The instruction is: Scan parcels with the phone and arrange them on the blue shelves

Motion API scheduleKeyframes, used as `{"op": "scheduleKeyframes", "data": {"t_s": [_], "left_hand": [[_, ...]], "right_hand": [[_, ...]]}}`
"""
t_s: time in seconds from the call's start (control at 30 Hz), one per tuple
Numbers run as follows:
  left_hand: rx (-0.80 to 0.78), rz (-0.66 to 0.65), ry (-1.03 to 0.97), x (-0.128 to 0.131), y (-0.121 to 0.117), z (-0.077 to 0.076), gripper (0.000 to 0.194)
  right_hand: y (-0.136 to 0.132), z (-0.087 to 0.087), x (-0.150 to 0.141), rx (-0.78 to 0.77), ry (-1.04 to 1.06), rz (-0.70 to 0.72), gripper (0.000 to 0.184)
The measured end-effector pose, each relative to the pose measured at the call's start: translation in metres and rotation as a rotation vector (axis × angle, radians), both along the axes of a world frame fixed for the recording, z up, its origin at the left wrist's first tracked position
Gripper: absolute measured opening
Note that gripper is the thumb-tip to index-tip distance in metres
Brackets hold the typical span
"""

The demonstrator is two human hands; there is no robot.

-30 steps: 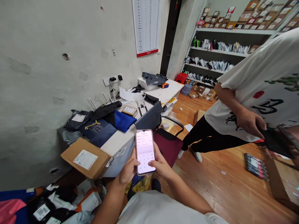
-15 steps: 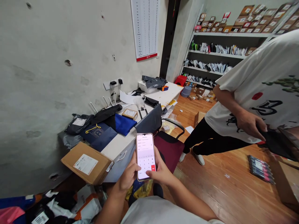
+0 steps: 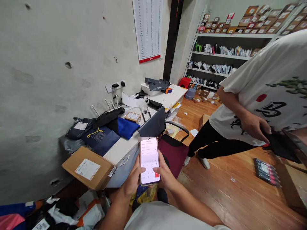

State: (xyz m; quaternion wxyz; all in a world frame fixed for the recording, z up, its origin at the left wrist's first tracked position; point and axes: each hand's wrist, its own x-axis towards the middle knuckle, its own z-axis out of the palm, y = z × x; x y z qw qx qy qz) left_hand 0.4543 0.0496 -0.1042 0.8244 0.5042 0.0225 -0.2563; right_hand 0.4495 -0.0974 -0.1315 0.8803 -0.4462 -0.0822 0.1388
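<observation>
A smartphone [image 3: 149, 156] is held upright between both hands, its lit screen showing a number keypad below several lines of small text. My left hand [image 3: 132, 179] wraps its left edge, with the thumb over the keypad's left side. On the other edge, my right hand [image 3: 166, 174] grips the phone, and its thumb lies over the right side of the keypad near a red key. The fingers behind the phone are mostly hidden. Left of my hands, a large cardboard box [image 3: 72, 159] with a white label sits tilted at the desk's end.
The white desk [image 3: 176, 92] carries dark bags, a blue pouch [image 3: 128, 127] and a small box [image 3: 132, 117]. A maroon chair [image 3: 176, 153] stands beside it. Parcels [image 3: 64, 207] are heaped lower left. At right stands another person [image 3: 249, 121]; shelves [image 3: 223, 56] of parcels are behind.
My right thumb has moved up from the bottom of the keypad to its right side. My left thumb has risen slightly. Both hands still hold the smartphone.
</observation>
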Motion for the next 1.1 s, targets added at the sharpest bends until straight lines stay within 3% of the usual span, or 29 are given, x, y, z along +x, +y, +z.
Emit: {"op": "scheduleKeyframes", "data": {"t_s": [0.27, 0.47, 0.73, 1.1], "left_hand": [[-0.008, -0.027, 0.02, -0.002, 0.003, 0.002, 0.085], [-0.008, -0.027, 0.006, -0.004, 0.004, -0.001, 0.077], [-0.008, -0.009, 0.017, -0.004, 0.007, -0.006, 0.088], [-0.024, -0.032, 0.029, -0.004, 0.007, 0.001, 0.087]], "right_hand": [[0.001, 0.006, -0.002, -0.06, -0.011, -0.067, 0.066], [0.002, 0.007, -0.003, -0.062, -0.017, -0.089, 0.066], [0.002, 0.008, -0.003, -0.068, -0.019, -0.08, 0.065], [0.004, 0.011, -0.003, -0.136, 0.001, -0.093, 0.07]]}}
